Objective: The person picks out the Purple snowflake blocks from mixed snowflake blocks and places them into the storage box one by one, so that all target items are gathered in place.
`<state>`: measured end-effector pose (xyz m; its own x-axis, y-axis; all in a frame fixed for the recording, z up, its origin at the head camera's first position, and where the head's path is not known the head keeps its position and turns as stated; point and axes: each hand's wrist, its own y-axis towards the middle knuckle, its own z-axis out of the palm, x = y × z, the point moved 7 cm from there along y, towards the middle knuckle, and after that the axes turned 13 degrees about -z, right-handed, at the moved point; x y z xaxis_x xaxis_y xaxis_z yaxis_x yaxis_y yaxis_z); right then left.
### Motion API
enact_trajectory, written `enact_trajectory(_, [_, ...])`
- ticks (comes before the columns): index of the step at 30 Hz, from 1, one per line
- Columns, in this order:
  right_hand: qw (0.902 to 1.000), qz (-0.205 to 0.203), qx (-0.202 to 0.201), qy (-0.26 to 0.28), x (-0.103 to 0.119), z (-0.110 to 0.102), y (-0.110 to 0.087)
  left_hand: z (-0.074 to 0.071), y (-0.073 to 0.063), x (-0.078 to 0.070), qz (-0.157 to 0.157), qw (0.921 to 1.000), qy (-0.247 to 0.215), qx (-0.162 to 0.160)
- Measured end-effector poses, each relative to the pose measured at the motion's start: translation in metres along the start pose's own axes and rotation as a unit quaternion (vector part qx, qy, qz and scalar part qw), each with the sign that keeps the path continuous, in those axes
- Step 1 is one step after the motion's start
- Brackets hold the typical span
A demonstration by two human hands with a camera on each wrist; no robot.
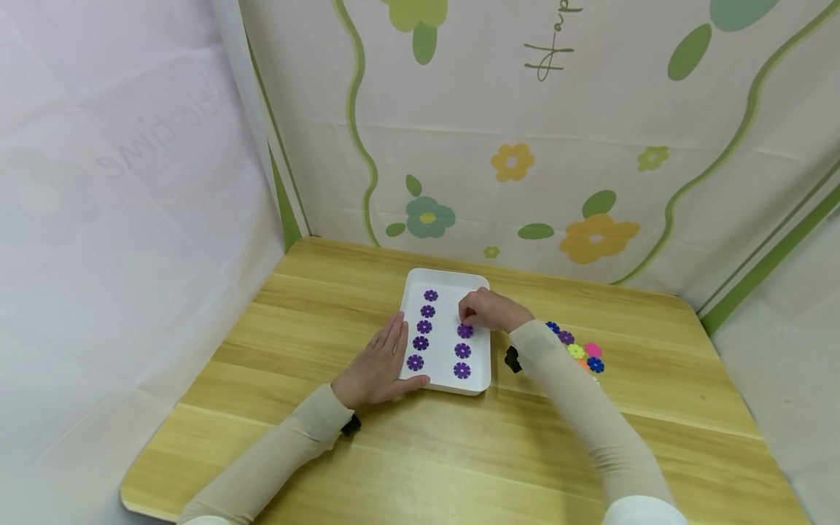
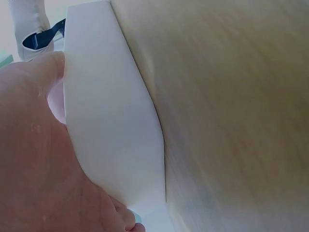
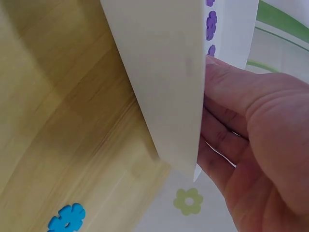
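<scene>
A shallow white tray (image 1: 442, 306) lies on the table with two columns of purple flower-shaped pieces, a longer left one (image 1: 424, 327) and a right one (image 1: 462, 351). My left hand (image 1: 377, 368) rests along the tray's left side with straight fingers, its thumb reaching over the near corner. Over the right column is my right hand (image 1: 488, 310), fingers bent and fingertips right at the uppermost visible purple piece (image 1: 465, 332). In the right wrist view the thumb (image 3: 231, 84) and curled fingers reach inside the tray wall (image 3: 164, 82); I cannot tell whether they pinch a piece.
Right of the tray, partly behind the right sleeve (image 1: 577, 394), lies a loose group of flower pieces, among them pink (image 1: 593, 350), yellow (image 1: 575, 351) and blue (image 1: 595, 364). A printed curtain (image 1: 459, 175) hangs behind the wooden table (image 1: 459, 459).
</scene>
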<state>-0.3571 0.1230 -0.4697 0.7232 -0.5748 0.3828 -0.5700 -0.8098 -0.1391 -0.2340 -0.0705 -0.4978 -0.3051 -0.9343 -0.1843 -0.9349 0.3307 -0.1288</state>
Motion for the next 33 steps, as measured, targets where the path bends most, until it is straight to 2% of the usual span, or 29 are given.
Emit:
enact_trajectory(6, [0.9999,0.008,0.008,0.011,-0.003,0.005,0.001,-0.004,-0.002,-0.002,0.003,1.0000,-0.002,-0.009])
enact_trajectory(12, [0.9999,0.007,0.009,0.010,-0.004,0.007,0.001,-0.004,-0.001,-0.003,0.000,1.0000,-0.007,0.000])
enact_trajectory(18, [1.0000,-0.002,0.000,0.000,0.000,-0.003,-0.006,-0.001,0.000,-0.002,-0.003,1.0000,-0.006,0.001])
enact_trajectory(25, [0.9995,-0.016,-0.019,-0.020,0.005,-0.027,-0.026,-0.002,0.000,-0.002,-0.001,1.0000,-0.007,-0.001])
enact_trajectory(33, [0.9973,-0.022,-0.055,-0.043,-0.008,-0.044,-0.065,-0.006,-0.002,-0.004,0.014,0.9998,-0.010,-0.006])
